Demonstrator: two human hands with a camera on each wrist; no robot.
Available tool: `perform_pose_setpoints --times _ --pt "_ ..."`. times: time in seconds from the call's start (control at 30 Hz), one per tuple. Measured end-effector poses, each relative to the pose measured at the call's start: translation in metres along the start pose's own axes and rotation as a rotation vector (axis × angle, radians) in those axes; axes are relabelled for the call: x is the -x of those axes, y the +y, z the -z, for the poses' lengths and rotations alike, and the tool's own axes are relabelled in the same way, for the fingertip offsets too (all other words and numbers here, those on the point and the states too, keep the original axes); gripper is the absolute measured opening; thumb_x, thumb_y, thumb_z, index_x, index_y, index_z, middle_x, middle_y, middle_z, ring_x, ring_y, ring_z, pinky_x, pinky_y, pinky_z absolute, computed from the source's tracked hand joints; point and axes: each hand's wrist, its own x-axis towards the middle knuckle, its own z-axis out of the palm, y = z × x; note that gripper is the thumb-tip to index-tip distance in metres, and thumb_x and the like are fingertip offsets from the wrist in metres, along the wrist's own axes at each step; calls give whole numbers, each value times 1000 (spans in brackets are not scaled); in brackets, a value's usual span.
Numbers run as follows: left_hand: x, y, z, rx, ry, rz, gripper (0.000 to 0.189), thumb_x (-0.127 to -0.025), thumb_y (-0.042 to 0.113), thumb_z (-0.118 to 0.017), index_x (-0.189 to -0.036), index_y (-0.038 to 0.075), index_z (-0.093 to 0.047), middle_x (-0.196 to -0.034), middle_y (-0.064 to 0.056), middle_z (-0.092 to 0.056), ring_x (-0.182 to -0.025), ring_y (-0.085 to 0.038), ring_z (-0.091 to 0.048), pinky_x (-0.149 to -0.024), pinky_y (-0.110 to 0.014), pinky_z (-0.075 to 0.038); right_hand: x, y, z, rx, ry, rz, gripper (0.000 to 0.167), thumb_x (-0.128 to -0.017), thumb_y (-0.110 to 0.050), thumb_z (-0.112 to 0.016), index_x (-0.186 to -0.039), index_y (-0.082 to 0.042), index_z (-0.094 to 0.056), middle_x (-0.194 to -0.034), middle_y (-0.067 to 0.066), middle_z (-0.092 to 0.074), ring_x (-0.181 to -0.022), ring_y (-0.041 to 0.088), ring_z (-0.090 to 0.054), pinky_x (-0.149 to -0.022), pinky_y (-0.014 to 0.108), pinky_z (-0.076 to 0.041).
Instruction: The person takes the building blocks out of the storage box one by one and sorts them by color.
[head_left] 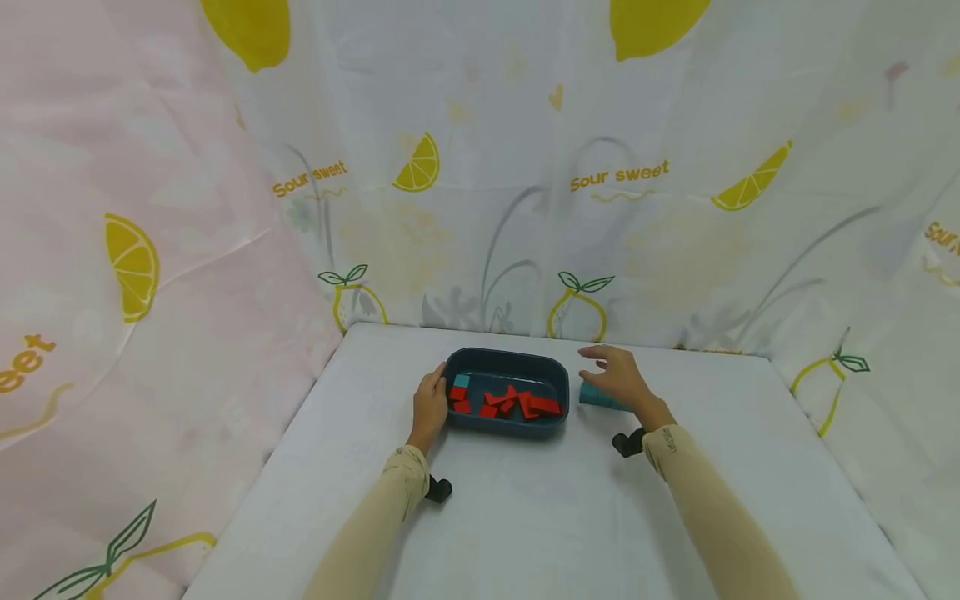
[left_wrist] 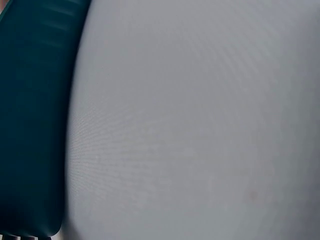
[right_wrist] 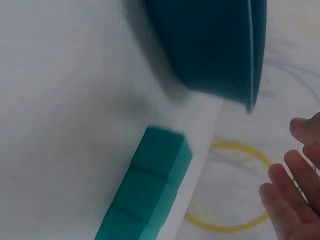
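A dark blue plastic tub (head_left: 506, 427) stands on the table with several red blocks (head_left: 543, 406) and a teal block (head_left: 462, 381) inside. At its left end my left hand (head_left: 430, 408) holds the wall and rim. The left wrist view shows the tub's long outer side (left_wrist: 35, 120); the hand is almost wholly out of that picture. My right hand (head_left: 618, 377) hovers right of the tub, thumb and fingers spread apart with nothing between them. Beneath it lies a row of teal blocks (head_left: 596, 396), joined end to end in the right wrist view (right_wrist: 147, 185).
A white cloth covers the table (head_left: 525, 517). Lemon-printed curtains (head_left: 480, 233) hang behind and at both sides. Dark wrist-camera mounts (head_left: 628, 442) stick out from both wrists, close above the table.
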Motion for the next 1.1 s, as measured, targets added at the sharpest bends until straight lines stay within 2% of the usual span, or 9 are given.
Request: perform_pose_setpoints --times 0.13,0.27,0.47,0.6,0.77,0.93,1.1 --pt "-1 -2 0 -14 4 -7 37 -101 4 -46 -137 -5 -53 -123 -24 -58 -119 -37 -53 -102 -50 -41 -19 -31 -28 -41 -27 93 36 -85 -4 -74 -118 6 -66 -119 19 -65 -113 33 -61 -91 40 -52" --pt "-1 -1 3 -4 5 -4 37 -101 3 -47 -136 -4 -53 -124 -24 -58 -119 -37 -52 -102 -50 -41 -37 -60 -59 -61 -94 188 36 -86 -4 -73 -119 7 -65 -120 18 -65 -111 30 -62 -91 36 -53" --pt "0 1 5 18 15 1 36 -101 2 -48 -136 -5 -54 -122 -23 -59 -117 -36 -54 -101 -50 -41 -54 -90 -96 -102 -228 228 40 -88 -6 -72 -124 7 -62 -124 18 -64 -114 29 -61 -93 36 -51" --pt "0 1 0 -2 9 -19 36 -101 3 -47 -135 -6 -54 -121 -23 -59 -117 -37 -54 -101 -50 -42 -60 -92 -116 -70 -237 243 38 -86 -5 -72 -122 7 -63 -120 18 -66 -110 29 -63 -92 37 -51" --pt "0 2 -6 -19 16 -36 35 -100 1 -48 -134 -7 -55 -118 -24 -60 -115 -37 -56 -99 -50 -44 -65 -88 -135 -10 -255 190 37 -86 -5 -73 -120 5 -65 -118 15 -67 -110 27 -63 -94 38 -50" --pt "3 4 -4 -7 21 -31 35 -99 0 -49 -133 -7 -56 -116 -24 -61 -112 -38 -56 -97 -51 -44 -67 -88 -151 -8 -281 117 37 -84 -3 -73 -120 5 -65 -117 15 -67 -110 28 -63 -94 39 -50" --pt "2 3 -1 -4 20 -18 35 -100 2 -48 -134 -6 -55 -119 -23 -60 -115 -36 -56 -98 -50 -44 -72 -91 -164 8 -272 123 38 -81 1 -73 -119 7 -65 -114 18 -68 -108 30 -63 -93 41 -51"
